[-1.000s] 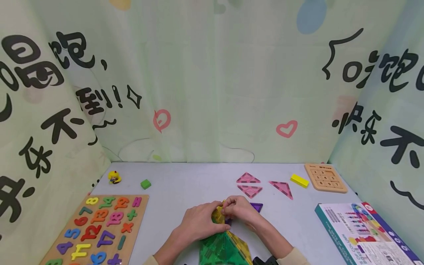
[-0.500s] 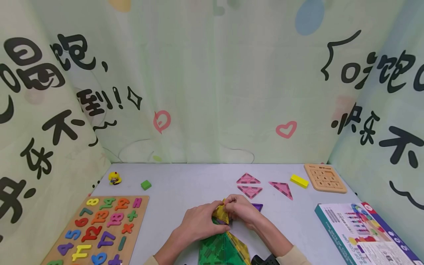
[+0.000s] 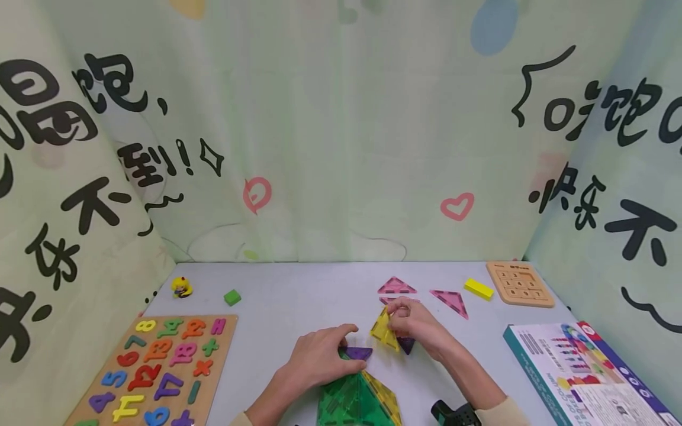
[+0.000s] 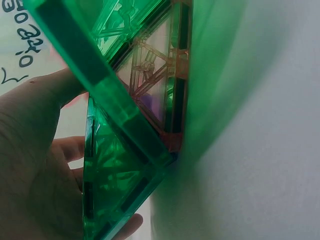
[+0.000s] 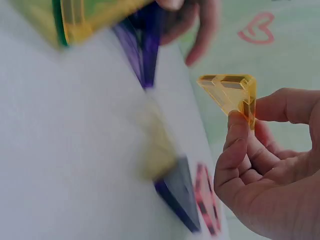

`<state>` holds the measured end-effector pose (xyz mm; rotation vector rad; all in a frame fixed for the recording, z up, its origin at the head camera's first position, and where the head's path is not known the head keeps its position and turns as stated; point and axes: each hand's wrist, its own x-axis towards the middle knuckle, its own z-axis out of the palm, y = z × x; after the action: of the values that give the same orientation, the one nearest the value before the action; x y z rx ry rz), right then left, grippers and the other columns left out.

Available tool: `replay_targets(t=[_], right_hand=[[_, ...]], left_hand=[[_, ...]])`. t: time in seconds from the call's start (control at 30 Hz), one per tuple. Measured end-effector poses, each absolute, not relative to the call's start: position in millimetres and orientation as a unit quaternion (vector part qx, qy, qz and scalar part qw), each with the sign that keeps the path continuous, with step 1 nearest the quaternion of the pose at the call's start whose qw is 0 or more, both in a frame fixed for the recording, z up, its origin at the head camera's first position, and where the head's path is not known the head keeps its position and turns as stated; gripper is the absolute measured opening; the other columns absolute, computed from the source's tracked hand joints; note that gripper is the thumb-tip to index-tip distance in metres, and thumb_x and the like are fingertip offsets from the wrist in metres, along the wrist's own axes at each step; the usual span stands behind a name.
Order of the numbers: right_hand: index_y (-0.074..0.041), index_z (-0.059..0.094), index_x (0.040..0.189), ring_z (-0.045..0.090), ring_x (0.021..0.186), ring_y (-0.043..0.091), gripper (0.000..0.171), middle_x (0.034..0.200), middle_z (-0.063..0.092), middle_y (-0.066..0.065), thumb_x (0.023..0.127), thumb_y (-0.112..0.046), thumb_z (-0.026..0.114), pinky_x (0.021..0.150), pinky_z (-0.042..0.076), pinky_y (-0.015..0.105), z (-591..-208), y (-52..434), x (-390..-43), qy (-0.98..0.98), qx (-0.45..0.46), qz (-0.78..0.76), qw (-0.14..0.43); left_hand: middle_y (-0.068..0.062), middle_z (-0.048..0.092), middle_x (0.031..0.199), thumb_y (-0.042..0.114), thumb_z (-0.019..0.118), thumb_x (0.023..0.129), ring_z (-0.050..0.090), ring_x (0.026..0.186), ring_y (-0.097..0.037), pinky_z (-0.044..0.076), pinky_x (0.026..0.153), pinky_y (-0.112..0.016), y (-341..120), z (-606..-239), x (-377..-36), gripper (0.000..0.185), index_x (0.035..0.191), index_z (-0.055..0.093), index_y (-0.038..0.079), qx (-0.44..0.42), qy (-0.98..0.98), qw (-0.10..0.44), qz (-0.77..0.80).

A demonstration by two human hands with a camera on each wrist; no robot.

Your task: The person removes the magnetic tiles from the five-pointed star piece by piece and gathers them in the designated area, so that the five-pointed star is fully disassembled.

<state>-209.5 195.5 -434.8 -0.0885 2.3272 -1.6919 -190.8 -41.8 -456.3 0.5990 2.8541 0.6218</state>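
My left hand (image 3: 319, 358) grips the far end of a built shape of translucent magnetic tiles (image 3: 343, 402), mostly green with a yellow side. A purple triangle tile (image 3: 358, 353) juts from that end beside the fingers. In the left wrist view, a green triangle tile (image 4: 112, 165) sits between thumb and fingers. To the right, my right hand (image 3: 418, 325) pinches a yellow triangle tile (image 3: 382, 332) between thumb and fingertips, raised over the table and apart from the built shape. A loose purple tile (image 5: 177, 195) lies on the table below it, partly hidden by the hand in the head view.
Several pink triangle tiles (image 3: 396, 286) lie beyond the right hand, near a yellow block (image 3: 478, 289) and a wooden number puzzle (image 3: 521, 285). At right is a printed box (image 3: 578, 373). A wooden number board (image 3: 176, 337), green block (image 3: 232, 297) and small yellow toy (image 3: 182, 287) are left.
The yellow triangle tile has come away from the built shape, carried right by my right hand. The purple tile beneath now shows. My left hand keeps its place on the shape.
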Motion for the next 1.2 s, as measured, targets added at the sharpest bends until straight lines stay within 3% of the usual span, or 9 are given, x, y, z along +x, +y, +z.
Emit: replay_targets(t=[0.27,0.53,0.83,1.03,1.2], right_hand=[[0.001,0.056,0.116,0.059,0.083,0.020,0.031,0.095,0.064,0.010,0.090,-0.013,0.066,0.078,0.053,0.028,-427.6,251.7,-214.6,0.854,0.033,-0.513,0.086],[-0.002,0.065,0.118,0.057,0.103,0.026,0.026,0.128,0.061,0.023,0.097,-0.016,0.058,0.083,0.051,0.030,-435.3,287.1,-216.0,0.906,0.058,-0.419,0.037],[0.002,0.066,0.115,0.056,0.090,0.024,0.024,0.108,0.066,0.019,0.094,-0.007,0.058,0.073,0.050,0.025,-458.0,294.2,-222.8,0.931,0.073,-0.359,-0.011],[0.002,0.067,0.117,0.056,0.091,0.026,0.028,0.108,0.067,0.019,0.093,-0.008,0.058,0.075,0.052,0.032,-454.5,287.0,-216.9,0.942,0.084,-0.323,-0.041],[-0.001,0.071,0.111,0.059,0.091,0.024,0.022,0.105,0.070,0.015,0.093,-0.008,0.060,0.079,0.055,0.037,-448.6,266.8,-209.3,0.945,0.050,-0.317,-0.061]], left_hand=[[0.011,0.070,0.101,0.071,0.066,0.078,0.055,0.080,-0.004,0.045,0.065,-0.028,-42.9,-457.8,-191.2,0.057,0.119,0.069,0.031,0.210,0.952,0.074,0.210],[0.009,0.069,0.100,0.071,0.065,0.078,0.055,0.080,-0.005,0.046,0.066,-0.028,-44.1,-459.2,-190.4,0.050,0.107,0.074,0.031,0.214,0.953,0.069,0.203],[0.010,0.069,0.100,0.072,0.065,0.078,0.056,0.080,-0.005,0.045,0.064,-0.027,-44.0,-458.9,-188.9,0.050,0.106,0.075,0.031,0.219,0.953,0.062,0.200],[0.010,0.069,0.099,0.071,0.065,0.079,0.056,0.079,-0.004,0.045,0.064,-0.026,-43.5,-457.1,-188.8,0.049,0.105,0.075,0.031,0.221,0.953,0.062,0.200],[0.010,0.069,0.101,0.073,0.065,0.078,0.058,0.082,-0.005,0.046,0.066,-0.027,-45.9,-456.7,-189.9,0.050,0.106,0.074,0.031,0.221,0.951,0.066,0.206]])
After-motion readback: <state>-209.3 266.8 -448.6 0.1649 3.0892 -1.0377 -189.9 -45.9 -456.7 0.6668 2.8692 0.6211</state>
